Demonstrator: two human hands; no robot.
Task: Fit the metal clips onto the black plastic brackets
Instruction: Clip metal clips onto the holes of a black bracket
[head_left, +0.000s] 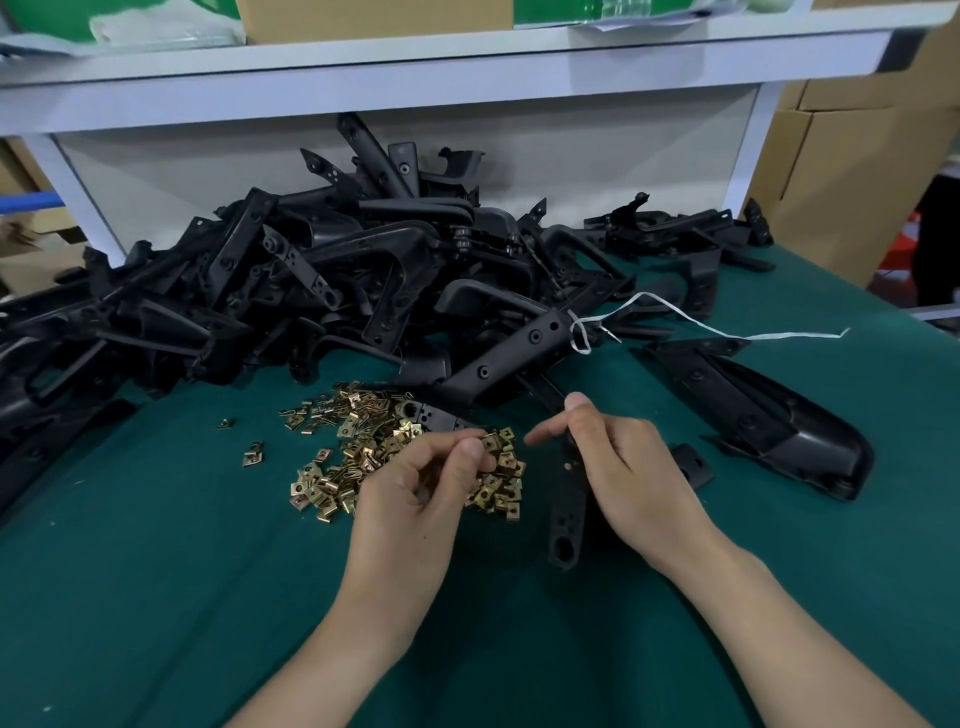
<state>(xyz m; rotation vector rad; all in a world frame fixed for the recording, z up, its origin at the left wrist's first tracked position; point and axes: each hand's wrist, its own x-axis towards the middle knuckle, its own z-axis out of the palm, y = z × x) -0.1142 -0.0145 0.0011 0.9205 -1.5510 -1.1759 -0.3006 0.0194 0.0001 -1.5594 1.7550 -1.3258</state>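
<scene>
Currently: left hand (415, 491) grip pinches metal clip (491, 443) over clip pile (363, 441); right hand (615, 467) grip holds bracket (568, 512) beside pile.

At the back of the table (156, 571), under a shelf (415, 78): bracket heap (311, 270). Just before the heap, left of centre: clip pile (363, 447), stray clips (253, 453) to its left. Over the pile's near right edge: left hand (415, 493), pinching a clip (491, 442). Right of the pile: right hand (618, 467), gripping a bracket (569, 509). Farther right: long bracket (753, 415), string (701, 322) behind it, running back to the heap.
</scene>
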